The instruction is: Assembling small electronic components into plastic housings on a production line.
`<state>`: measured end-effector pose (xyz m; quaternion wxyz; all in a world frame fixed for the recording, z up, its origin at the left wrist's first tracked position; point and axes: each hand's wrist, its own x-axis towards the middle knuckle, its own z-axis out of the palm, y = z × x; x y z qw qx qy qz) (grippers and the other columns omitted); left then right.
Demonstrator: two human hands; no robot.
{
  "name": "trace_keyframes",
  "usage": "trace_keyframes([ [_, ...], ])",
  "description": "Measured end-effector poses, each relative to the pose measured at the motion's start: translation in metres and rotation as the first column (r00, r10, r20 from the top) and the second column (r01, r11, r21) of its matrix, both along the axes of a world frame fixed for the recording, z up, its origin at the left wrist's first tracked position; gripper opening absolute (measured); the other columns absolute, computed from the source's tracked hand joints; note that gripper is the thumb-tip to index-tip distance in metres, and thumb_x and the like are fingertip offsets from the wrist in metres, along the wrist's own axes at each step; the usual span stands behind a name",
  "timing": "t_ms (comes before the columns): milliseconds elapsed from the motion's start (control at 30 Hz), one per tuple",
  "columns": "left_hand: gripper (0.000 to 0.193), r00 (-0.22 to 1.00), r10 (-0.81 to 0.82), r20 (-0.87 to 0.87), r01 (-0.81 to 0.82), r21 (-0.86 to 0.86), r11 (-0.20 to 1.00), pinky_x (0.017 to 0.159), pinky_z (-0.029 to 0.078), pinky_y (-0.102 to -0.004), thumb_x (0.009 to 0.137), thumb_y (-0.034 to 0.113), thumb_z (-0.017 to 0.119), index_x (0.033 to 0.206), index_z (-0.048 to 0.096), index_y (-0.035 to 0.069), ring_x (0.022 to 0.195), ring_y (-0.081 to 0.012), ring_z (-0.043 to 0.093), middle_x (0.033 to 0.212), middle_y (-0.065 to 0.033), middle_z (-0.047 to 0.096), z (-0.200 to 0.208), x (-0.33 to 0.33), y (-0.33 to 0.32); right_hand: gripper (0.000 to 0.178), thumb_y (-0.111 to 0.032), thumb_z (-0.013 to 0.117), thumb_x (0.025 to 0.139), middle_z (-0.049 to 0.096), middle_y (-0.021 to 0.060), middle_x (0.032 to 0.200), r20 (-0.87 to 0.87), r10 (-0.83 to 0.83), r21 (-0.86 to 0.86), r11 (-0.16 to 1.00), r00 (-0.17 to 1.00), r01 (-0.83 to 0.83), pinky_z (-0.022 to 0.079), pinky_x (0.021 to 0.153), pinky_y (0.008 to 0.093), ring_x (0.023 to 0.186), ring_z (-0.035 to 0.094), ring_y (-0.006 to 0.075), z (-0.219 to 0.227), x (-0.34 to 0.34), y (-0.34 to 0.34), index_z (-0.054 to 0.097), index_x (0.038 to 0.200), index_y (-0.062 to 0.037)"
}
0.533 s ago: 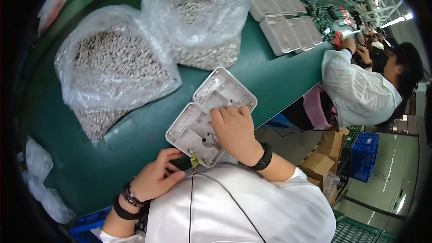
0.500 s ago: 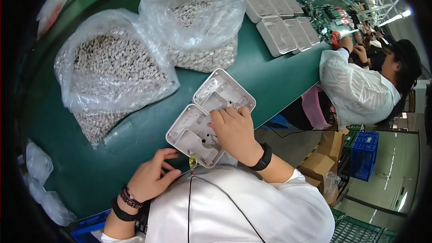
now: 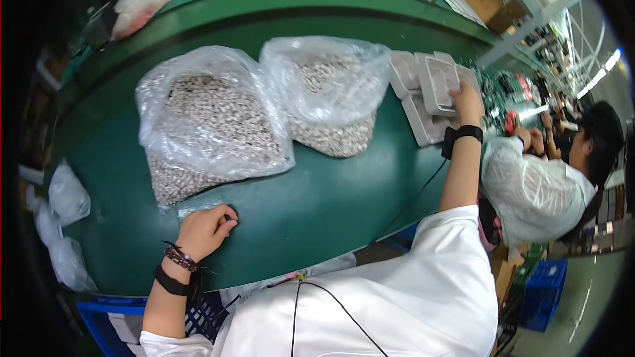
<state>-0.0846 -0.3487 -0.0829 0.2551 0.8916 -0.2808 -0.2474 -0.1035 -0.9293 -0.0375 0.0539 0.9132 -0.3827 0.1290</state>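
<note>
At the far right of the green table, my right hand (image 3: 468, 104) grips the edge of a pale grey plastic housing (image 3: 436, 74). This housing lies tilted over other open grey housings (image 3: 423, 122) grouped there. My left hand (image 3: 206, 230) rests on the table at the near left, its fingers curled in, with nothing visible in them. Just beyond it lies a small flat piece of clear plastic (image 3: 198, 207). Two clear plastic bags, a left bag (image 3: 215, 119) and a right bag (image 3: 331, 86), hold many small pale grey pieces.
A co-worker in a white top (image 3: 536, 175) sits at the right beside a pile of dark green parts (image 3: 493, 96). Knotted clear bags (image 3: 69, 195) lie at the left edge. A blue crate (image 3: 544, 294) stands at the lower right. A green ledge (image 3: 264, 10) runs behind the bags.
The two joined-looking housings in front of me have left that spot. My right hand has reached far right to the group of housings. My left hand has moved left, and the view has tilted up.
</note>
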Motion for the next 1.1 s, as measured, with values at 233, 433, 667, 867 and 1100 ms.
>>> trace_keyframes([
  [233, 0.012, 0.971, -0.035, 0.236, 0.038, -0.007, 0.999, 0.056, 0.045, -0.0400, 0.084, 0.029, 0.055, 0.086, 0.057, 0.017, 0.062, -0.0274, 0.059, 0.070, -0.0051, 0.063, 0.000, -0.010, 0.016, 0.048, -0.030, 0.059, 0.079, 0.055, 0.0215, 0.116, 0.022, 0.140, 0.099, 0.985, 0.990, -0.142, 0.045, 0.087, 0.0440, 0.105, 0.054, 0.0368, -0.051, 0.032, -0.039, 0.050, 0.121, -0.0088],
  [433, 0.029, 0.923, -0.308, 0.230, 0.301, 0.068, 0.951, 0.067, 0.047, -0.0455, 0.083, 0.035, 0.055, 0.098, 0.056, 0.010, 0.080, -0.0337, 0.061, 0.083, -0.0126, 0.064, -0.011, -0.021, 0.021, 0.034, -0.043, 0.061, 0.082, 0.065, 0.0101, 0.088, 0.072, 0.089, -0.501, 0.865, 0.993, -0.041, 0.048, 0.064, 0.0423, 0.078, 0.062, 0.0264, 0.048, -0.031, 0.090, 0.066, 0.094, -0.0111],
  [667, 0.024, 0.559, 0.260, 0.787, -0.194, -0.180, 0.964, 0.058, 0.049, -0.0378, 0.080, 0.031, 0.058, 0.085, 0.055, 0.008, 0.073, -0.0276, 0.062, 0.075, -0.0083, 0.061, 0.131, -0.079, 0.082, 0.026, -0.032, 0.055, 0.089, 0.063, 0.0104, 0.087, 0.063, 0.994, -0.499, 0.106, 0.085, -0.860, 0.046, 0.068, 0.0390, 0.076, 0.058, 0.0266, 0.078, -0.001, 0.313, 0.065, 0.092, -0.0076],
  [867, 0.024, 0.371, 0.498, 0.784, -0.861, 0.090, 0.500, 0.061, 0.049, -0.0411, 0.085, 0.034, 0.053, 0.090, 0.055, 0.011, 0.076, -0.0307, 0.062, 0.079, -0.0103, 0.062, 0.108, -0.215, 0.245, 0.023, -0.018, 0.057, 0.084, 0.060, 0.0116, 0.102, -0.045, 0.966, -0.148, -0.259, -0.255, -0.954, 0.036, 0.092, 0.0432, 0.095, 0.054, 0.0283, 0.037, -0.001, 0.423, 0.058, 0.102, -0.0039],
  [1100, 0.030, -0.001, 0.839, 0.545, -0.889, 0.383, -0.250, 0.078, 0.046, -0.0425, 0.080, 0.034, 0.061, 0.098, 0.059, 0.010, 0.092, -0.0331, 0.058, 0.090, -0.0155, 0.062, 0.048, -0.510, 0.329, 0.017, -0.002, 0.059, 0.074, 0.056, 0.0107, 0.081, 0.384, 0.483, 0.109, -0.870, -0.787, -0.480, 0.038, 0.075, 0.0378, 0.077, 0.052, 0.0280, 0.076, -0.062, 0.632, 0.059, 0.092, -0.0022],
])
